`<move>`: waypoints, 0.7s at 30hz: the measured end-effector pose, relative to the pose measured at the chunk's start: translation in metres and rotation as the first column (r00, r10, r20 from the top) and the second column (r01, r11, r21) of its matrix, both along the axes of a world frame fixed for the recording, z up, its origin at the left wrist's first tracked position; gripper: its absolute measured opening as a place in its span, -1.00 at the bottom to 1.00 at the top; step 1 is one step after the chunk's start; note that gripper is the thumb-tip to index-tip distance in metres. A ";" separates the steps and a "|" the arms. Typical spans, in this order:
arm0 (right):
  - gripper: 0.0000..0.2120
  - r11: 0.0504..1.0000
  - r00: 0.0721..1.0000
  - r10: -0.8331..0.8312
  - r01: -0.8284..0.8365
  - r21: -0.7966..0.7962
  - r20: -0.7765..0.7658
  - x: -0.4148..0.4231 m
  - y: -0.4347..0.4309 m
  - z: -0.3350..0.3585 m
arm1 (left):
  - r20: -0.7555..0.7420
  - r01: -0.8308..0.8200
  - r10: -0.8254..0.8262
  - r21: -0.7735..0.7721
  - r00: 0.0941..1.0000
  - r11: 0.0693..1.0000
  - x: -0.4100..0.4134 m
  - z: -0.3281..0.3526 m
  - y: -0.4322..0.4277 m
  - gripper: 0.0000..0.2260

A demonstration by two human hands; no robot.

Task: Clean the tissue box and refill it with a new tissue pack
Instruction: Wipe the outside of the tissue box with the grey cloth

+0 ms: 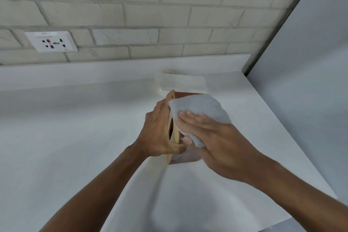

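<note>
Both forearms are reaching in from the bottom edge, and I am seeing them meet over the tissue box [185,158], which is standing on edge on the white counter [75,118], towards its right side. The left hand [160,130] is gripping the box's tan face, the fingers wrapping over the top edge and the thumb curling round the near lower corner. The right hand [212,137] is laying nearly straight fingers flat on a grey cloth [201,107] and pressing it against the box's upper side. What looks like its thumb tip is showing under the cloth's lower fold, so I am reading the cloth as pinched between thumb and fingers.

The box is showing brown sides and a tan face with a dark oval opening, mostly covered by the left hand. Just behind it a clear-wrapped tissue pack [180,81] is lying on the counter near the back upstand. Further out, a pale brick wall [141,15] is carrying a white socket plate [51,41] at the left, and a plain grey panel [310,62] is closing off the right.
</note>
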State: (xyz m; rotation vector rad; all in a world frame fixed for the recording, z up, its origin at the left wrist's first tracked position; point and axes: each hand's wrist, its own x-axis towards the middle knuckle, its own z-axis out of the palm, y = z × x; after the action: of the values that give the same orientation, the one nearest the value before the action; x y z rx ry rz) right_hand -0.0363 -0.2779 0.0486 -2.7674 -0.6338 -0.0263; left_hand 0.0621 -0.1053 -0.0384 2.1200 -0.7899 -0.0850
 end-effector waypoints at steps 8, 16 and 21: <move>-0.59 0.946 0.953 -0.304 0.302 0.114 0.002 0.018 -0.043 0.004 | -0.107 -0.001 0.007 0.053 0.994 0.999 0.000 0.006 -0.001 0.30; -0.65 0.953 0.955 -0.298 0.297 -0.066 0.004 0.064 -0.006 0.011 | -0.106 -0.009 0.014 0.047 0.994 0.999 0.003 0.007 -0.003 0.26; -0.55 0.992 0.993 -0.119 0.119 -0.031 0.019 0.016 0.013 0.002 | -0.033 -0.015 0.016 0.039 0.999 0.999 0.002 0.005 -0.004 0.17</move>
State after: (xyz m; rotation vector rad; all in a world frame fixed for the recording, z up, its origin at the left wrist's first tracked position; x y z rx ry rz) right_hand -0.0199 -0.2650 0.0504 -2.8354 -0.4767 -0.0660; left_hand 0.0643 -0.1095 -0.0337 2.1553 -0.7577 -0.1279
